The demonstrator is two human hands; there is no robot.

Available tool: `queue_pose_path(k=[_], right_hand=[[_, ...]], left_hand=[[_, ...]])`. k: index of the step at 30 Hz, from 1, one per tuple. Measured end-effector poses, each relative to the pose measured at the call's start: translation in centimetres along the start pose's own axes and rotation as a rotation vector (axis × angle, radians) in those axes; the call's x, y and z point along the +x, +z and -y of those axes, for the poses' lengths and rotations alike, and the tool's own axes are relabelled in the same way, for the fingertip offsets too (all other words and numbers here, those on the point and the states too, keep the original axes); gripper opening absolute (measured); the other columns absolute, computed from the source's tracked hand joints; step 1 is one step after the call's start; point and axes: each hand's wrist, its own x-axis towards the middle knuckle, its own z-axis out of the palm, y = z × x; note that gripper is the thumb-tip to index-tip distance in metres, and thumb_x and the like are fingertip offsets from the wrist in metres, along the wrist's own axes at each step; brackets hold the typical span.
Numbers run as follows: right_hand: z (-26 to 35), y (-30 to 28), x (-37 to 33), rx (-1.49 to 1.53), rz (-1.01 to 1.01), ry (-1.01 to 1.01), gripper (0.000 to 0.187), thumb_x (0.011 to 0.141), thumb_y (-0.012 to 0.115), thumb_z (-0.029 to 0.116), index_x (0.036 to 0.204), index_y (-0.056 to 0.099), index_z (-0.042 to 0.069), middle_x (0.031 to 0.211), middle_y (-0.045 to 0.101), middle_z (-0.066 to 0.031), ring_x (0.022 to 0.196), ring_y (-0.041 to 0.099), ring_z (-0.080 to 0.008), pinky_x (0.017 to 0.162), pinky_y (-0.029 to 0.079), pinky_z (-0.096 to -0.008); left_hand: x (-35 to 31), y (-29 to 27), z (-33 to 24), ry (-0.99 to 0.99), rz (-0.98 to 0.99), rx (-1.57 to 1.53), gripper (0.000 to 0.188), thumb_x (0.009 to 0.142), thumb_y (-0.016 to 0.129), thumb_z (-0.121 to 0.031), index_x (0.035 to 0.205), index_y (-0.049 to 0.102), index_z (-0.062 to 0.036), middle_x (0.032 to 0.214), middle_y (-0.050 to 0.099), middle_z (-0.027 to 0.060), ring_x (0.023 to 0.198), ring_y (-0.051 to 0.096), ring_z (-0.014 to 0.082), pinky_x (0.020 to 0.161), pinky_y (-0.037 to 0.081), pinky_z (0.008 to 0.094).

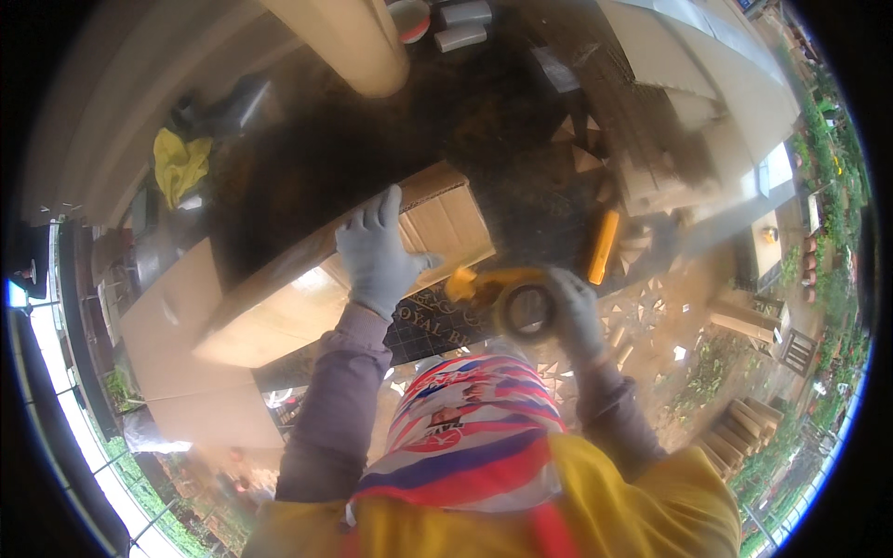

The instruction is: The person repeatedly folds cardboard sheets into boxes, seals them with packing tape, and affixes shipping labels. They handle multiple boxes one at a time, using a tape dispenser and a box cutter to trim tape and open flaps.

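Note:
My left hand (377, 256), in a grey glove, lies on the long cardboard box (279, 316), its fingers stretched across the upper side and the thumb out toward the short end. The box rests slantwise on a dark table (446, 112). My right hand (579, 316), also gloved, is closed around a yellow tape dispenser (493, 277) carrying a roll of brown tape (528, 312). The dispenser's front end is just right of the box's near end; I cannot tell whether they touch.
A flat cardboard sheet (186, 353) leans at the left. Stacked cardboard (670, 139) lies at the right. A yellow long object (604, 247) sits by the table's right side. A large cardboard tube (353, 46) reaches in from the top. Cardboard scraps litter the floor.

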Motion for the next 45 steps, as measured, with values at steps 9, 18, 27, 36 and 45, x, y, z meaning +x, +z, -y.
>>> queue_pose_path(k=[9, 18, 27, 36, 45], right_hand=[[7.6, 10.1, 4.0, 0.352, 0.126, 0.615, 0.04, 0.092, 0.07, 0.016, 0.126, 0.062, -0.004, 0.114, 0.069, -0.0115, 0.102, 0.064, -0.0146, 0.087, 0.052, -0.0264], [-5.8, -11.0, 0.0, -0.494, -0.207, -0.083, 0.029, 0.089, 0.064, 0.008, 0.115, 0.068, -0.004, 0.106, 0.068, -0.0073, 0.074, 0.06, -0.0097, 0.062, 0.048, -0.0228], [0.7, 7.9, 26.8, 0.437, 0.676, 0.014, 0.035, 0.093, 0.066, 0.02, 0.121, 0.067, -0.001, 0.113, 0.069, -0.0105, 0.1, 0.064, -0.0144, 0.091, 0.051, -0.0306], [0.5, -10.5, 14.5, 0.437, 0.785, 0.402, 0.04, 0.089, 0.068, 0.018, 0.124, 0.065, -0.002, 0.122, 0.067, -0.0151, 0.11, 0.066, -0.0235, 0.097, 0.051, -0.0343], [0.7, -3.3, -0.9, 0.614, 0.274, 0.617, 0.032, 0.096, 0.06, 0.02, 0.118, 0.066, -0.002, 0.109, 0.07, -0.0147, 0.098, 0.067, -0.0223, 0.085, 0.054, -0.0342]], left_hand=[[12.8, -2.6, 4.6, -0.068, 0.31, -0.108, 0.085, 0.06, 0.088, -0.046, 0.133, 0.059, -0.0136, 0.124, 0.064, 0.0125, 0.111, 0.062, 0.0292, 0.094, 0.047, 0.0485], [-2.8, -2.0, 0.3, 0.118, 0.02, -0.122, 0.098, 0.069, 0.083, -0.045, 0.148, 0.038, -0.0066, 0.157, 0.03, 0.0185, 0.147, 0.023, 0.0404, 0.118, 0.016, 0.0588], [-5.7, -1.8, -3.2, 0.087, -0.195, 0.294, 0.091, 0.07, 0.056, -0.083, 0.13, 0.054, -0.0133, 0.131, 0.051, 0.007, 0.124, 0.045, 0.0285, 0.114, 0.018, 0.0579], [-6.4, -0.7, -2.4, 0.032, -0.154, 0.245, 0.09, 0.066, 0.066, -0.076, 0.13, 0.054, -0.0149, 0.131, 0.05, 0.0046, 0.119, 0.044, 0.0244, 0.108, 0.026, 0.0539], [-7.0, -2.1, -2.0, 0.033, -0.048, 0.158, 0.108, 0.047, 0.092, -0.038, 0.142, 0.046, -0.0146, 0.138, 0.046, 0.0063, 0.127, 0.042, 0.0262, 0.11, 0.023, 0.0544]])
